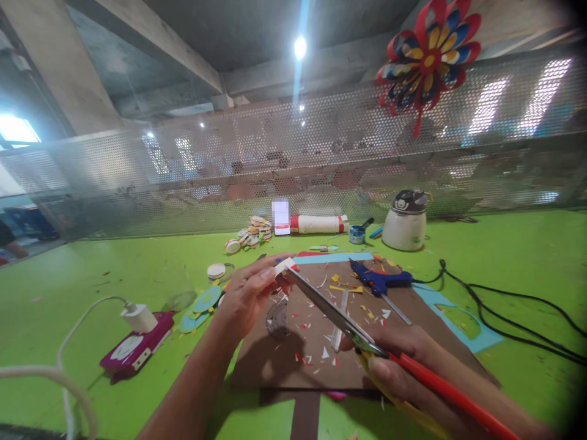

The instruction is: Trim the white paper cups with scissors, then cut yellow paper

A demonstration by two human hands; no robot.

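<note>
My left hand (250, 294) pinches a small white and red paper piece (285, 266) above a brown board (275, 360). My right hand (403, 366) grips red-and-yellow handled scissors (348, 324), whose long blades point up-left and meet the paper piece at their tips. Small paper scraps (330, 351) lie scattered on the board beneath.
A blue glue gun (380, 281) lies on the board with black cables (504, 305) running right. A white kettle-like pot (406, 221), white roll (318, 224), phone (281, 217), paper discs (250, 235), magenta device with charger (135, 342) sit on the green table (92, 275). A paper flower (428, 58) hangs on mesh.
</note>
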